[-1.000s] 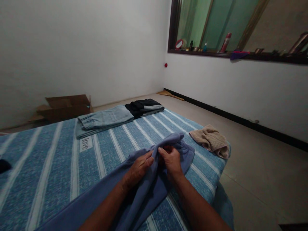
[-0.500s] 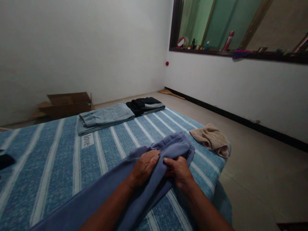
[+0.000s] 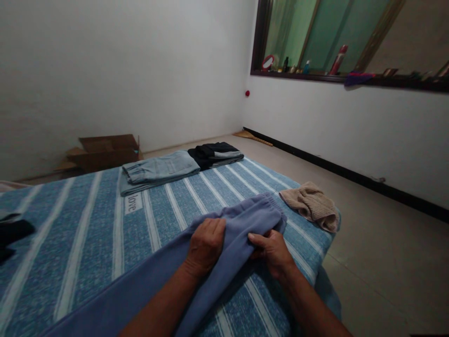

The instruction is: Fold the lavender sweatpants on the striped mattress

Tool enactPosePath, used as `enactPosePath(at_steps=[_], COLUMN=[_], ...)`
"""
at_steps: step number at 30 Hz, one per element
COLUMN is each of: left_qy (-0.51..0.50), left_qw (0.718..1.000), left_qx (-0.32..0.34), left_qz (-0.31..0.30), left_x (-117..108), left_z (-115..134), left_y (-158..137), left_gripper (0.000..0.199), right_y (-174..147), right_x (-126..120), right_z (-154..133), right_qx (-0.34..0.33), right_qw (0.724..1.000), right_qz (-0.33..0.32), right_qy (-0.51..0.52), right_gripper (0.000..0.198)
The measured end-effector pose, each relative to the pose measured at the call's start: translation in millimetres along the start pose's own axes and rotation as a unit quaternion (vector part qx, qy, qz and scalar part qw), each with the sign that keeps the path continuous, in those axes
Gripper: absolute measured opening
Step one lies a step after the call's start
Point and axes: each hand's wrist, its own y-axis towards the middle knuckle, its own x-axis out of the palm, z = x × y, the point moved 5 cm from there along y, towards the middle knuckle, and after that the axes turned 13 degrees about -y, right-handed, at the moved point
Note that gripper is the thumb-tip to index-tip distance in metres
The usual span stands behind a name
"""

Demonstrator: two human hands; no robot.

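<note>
A pair of blue-purple pants (image 3: 239, 236) lies lengthwise on the striped bed cover, its gathered waistband toward the far right end. My left hand (image 3: 206, 244) rests on the upper part with its fingers curled into the fabric. At the near edge, my right hand (image 3: 273, 252) pinches the cloth, thumb on top and the other fingers partly hidden underneath. The legs run down toward me and out of view at the bottom. A crumpled beige knit cloth (image 3: 312, 206) lies just past the waistband, near the bed's corner.
Folded light-blue jeans (image 3: 159, 172) and folded black-and-grey clothing (image 3: 215, 154) lie along the bed's far edge. Dark fabric (image 3: 14, 231) shows at the left. A cardboard box (image 3: 108, 154) stands beyond the bed, and a broom (image 3: 252, 136) lies by the wall.
My left hand has curled its fingers more tightly on the pants. My right hand keeps its pinch, with the near fabric drawn slightly to the right. The view has shifted a little left.
</note>
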Motion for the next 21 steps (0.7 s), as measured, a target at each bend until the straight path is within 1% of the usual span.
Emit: enactPosePath(at_steps=[2,5,8,11,14,18,21], left_qy=[0.033,0.047,0.05,0.044,0.023,-0.006,-0.008], left_qw=[0.999,0.998,0.998,0.997,0.997,0.995,0.995], left_qx=[-0.023,-0.036,-0.047,-0.058,-0.075,-0.091,-0.096], left_qz=[0.003,0.005,0.007,0.015,0.024,0.029,0.035], left_x=[-4,-5,-3,0,2,2,-1], left_z=[1,0,-3,-6,-8,-9,-9], left_y=[-2,-3,-5,-7,-10,-11,-9], left_gripper=[0.029,0.026,0.025,0.025,0.026,0.026,0.026], right_y=[1,4,7,9,8,5,8], right_x=[-1,-4,-5,-8,-10,-10,-3], right_z=[2,3,2,-6,-12,-10,-6], right_qx=[0.009,0.023,0.029,0.004,-0.023,-0.016,-0.036], right_qw=[1.0,0.999,0.997,0.999,0.999,0.998,0.999], right_qz=[-0.009,-0.034,-0.062,-0.052,-0.041,-0.053,-0.039], right_qy=[0.012,0.027,0.021,0.006,-0.013,-0.009,0.006], right_gripper=[0.038,0.038,0.032,0.024,0.021,0.017,0.011])
